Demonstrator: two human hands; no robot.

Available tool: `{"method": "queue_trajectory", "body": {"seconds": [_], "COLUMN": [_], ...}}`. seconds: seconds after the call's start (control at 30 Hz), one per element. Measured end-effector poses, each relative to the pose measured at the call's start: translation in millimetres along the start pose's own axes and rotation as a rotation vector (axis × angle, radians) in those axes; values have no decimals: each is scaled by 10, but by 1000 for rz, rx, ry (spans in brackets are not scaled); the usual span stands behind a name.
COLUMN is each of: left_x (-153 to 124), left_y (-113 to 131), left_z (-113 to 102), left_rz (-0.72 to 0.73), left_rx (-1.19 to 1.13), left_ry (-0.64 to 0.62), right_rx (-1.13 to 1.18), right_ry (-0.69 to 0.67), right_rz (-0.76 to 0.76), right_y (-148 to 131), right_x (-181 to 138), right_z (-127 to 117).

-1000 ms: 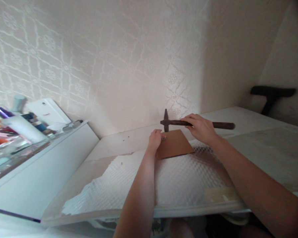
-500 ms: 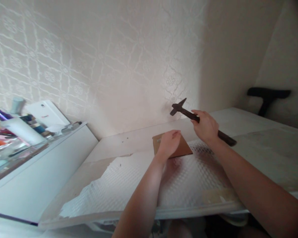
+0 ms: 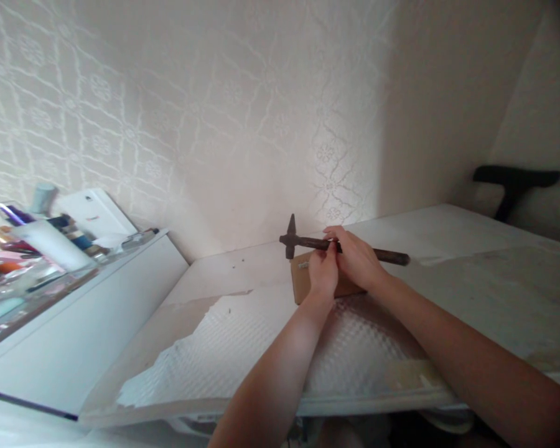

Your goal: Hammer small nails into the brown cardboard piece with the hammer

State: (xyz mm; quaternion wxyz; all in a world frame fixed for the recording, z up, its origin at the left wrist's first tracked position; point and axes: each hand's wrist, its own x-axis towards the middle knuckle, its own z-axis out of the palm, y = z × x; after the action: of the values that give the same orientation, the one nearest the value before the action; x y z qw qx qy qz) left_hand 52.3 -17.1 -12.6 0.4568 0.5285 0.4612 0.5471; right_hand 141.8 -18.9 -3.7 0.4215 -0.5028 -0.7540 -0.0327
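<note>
My right hand [image 3: 356, 255] is wrapped around the dark handle of a hammer [image 3: 303, 241]. The hammer lies almost level, its head pointing left and its handle end sticking out to the right of the hand. Under it rests a flat brown board or box [image 3: 302, 283] with a small pale marking near its upper left corner. My left hand [image 3: 323, 272] is over this brown piece, fingers pressed together, its fingertips right at the hammer handle and my right fingers. What the left fingers hold, if anything, is hidden.
A worn white tabletop [image 3: 214, 264] carries a torn quilted silvery sheet [image 3: 205, 348] under my forearms. Left stands a white cabinet [image 3: 98, 311] topped with bottles, tubes and a white box [image 3: 96, 208]. A black T-shaped object [image 3: 513, 177] stands at right, and a patterned wall rises behind.
My right hand has brought the hammer left and down, from raised at an angle to nearly level over the brown piece. The two hands now meet. My left hand has shifted slightly right.
</note>
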Motion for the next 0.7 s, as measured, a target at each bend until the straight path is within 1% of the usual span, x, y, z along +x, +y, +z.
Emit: {"method": "queue_trajectory", "body": {"seconds": [0.1,0.17,0.27,0.37,0.43,0.47,0.57,0.6,0.63,0.7], "left_x": [10,37,105,167,186,189,195,201,208,218], "left_y": [26,46,61,77,109,132,205,225,243,273], "left_z": [-12,-34,-105,-215,-288,-319,-385,-399,-410,-424], "left_rz": [27,57,96,109,132,149,195,206,216,231], "left_rx": [-43,-9,124,276,352,385,452,459,462,482], "left_ry": [53,78,138,217,248,256,248,233,214,175], "right_rx": [5,-79,-264,-344,-281,-200,163,246,276,192], "right_ry": [-9,-37,-131,-317,-420,-458,-543,-541,-517,-422], "right_rz": [-66,-61,45,153,172,176,216,229,231,204], "right_y": [-50,-80,-82,-56,-65,-82,-155,-173,-181,-163], "right_x": [19,24,28,36,38,36,23,20,19,23], "right_z": [-37,-93,-187,-240,-240,-232,-196,-184,-174,-160]}}
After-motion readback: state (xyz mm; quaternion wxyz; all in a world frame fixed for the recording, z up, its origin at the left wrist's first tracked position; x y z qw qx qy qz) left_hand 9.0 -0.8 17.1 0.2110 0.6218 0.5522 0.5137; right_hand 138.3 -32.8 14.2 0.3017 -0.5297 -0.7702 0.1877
